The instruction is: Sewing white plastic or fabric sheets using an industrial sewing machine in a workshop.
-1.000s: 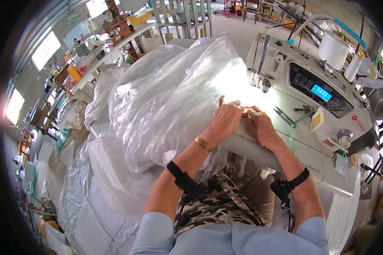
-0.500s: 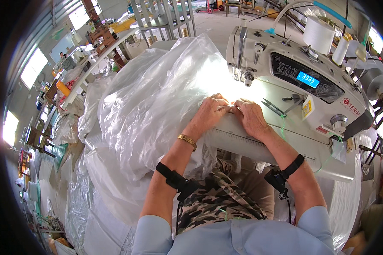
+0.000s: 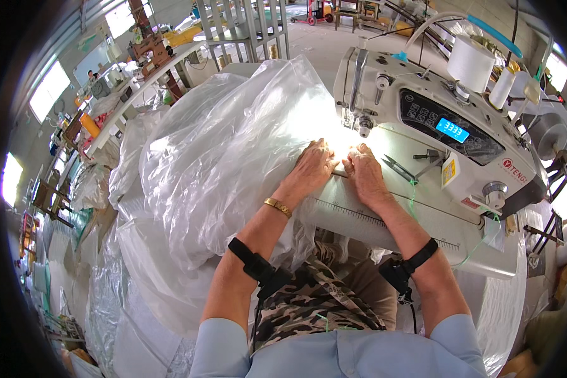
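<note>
I have the left hand (image 3: 313, 165) at the right edge of the plastic sheet (image 3: 220, 170) and the right hand (image 3: 365, 175) just beside it, both on the near side of the sewing machine (image 3: 516, 176)'s needle assembly (image 3: 363, 126). The fingers of both hands curl inward, nearly meeting, but glare whitens the tips, so I cannot tell whether they pinch the film or merely press on it.

I judge the work to be at the edge-handling stage: the sheet's edge reaches the hands, while its bulk lies loose to the left and spills toward the near side. I make out no finished seam, and the glare hides whether any film sits below the needle, so how much is left I cannot say.

The sheet is thin, glossy and translucent, puffed into soft folds. The table (image 3: 422, 214) is smooth and pale, with a ruler scale (image 3: 353, 212) along its near edge. To the right of the hands rest slim, dark metal snips (image 3: 399, 167). Far right stands 1 fat white thread cone (image 3: 470, 65), matte and tightly wound.
</note>
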Tool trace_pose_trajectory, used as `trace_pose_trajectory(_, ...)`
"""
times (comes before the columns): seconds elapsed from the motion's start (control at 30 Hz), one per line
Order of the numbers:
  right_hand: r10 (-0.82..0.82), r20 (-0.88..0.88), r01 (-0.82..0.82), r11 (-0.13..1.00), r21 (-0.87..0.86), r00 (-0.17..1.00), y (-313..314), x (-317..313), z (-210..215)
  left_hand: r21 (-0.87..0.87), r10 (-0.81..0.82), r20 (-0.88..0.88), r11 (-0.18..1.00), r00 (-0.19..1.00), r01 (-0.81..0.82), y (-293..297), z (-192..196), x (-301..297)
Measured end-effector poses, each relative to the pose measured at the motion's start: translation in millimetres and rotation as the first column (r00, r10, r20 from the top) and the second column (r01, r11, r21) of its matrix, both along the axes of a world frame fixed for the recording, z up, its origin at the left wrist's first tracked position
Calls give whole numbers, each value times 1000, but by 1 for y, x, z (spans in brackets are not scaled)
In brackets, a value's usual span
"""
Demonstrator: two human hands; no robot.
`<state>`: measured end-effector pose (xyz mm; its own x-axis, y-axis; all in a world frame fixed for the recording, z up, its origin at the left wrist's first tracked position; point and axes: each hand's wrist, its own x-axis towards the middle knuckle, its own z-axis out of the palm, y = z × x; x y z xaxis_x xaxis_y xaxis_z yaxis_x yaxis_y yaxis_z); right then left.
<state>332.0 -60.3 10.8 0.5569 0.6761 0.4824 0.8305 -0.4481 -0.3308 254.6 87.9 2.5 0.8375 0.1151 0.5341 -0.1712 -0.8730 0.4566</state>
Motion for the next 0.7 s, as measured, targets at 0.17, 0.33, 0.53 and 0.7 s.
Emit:
trace_pose_trajectory(0.17, -20, -22, 18, 998, -63, 1000, 1, -2, 2, -203, -1, -83, 979, 997, -16, 1, 3, 1)
trace_pose_trajectory(0.33, -13, -34, 13, 1000, -12, 999, 1, -5, 4, -275, 25, -33, 961, 999, -33, 0, 12, 2)
trace_pose_trajectory(0.53, 6, 144, 18, 986, -168, 990, 3, -4, -1, -166, 27, -64, 985, 998, -37, -3, 8, 1)
trace_pose_trajectory(0.7, 12, 194, 13, 991, -130, 981, -1, -7, -5, 241, 20, 45, 970, 999, -30, -6, -2, -7)
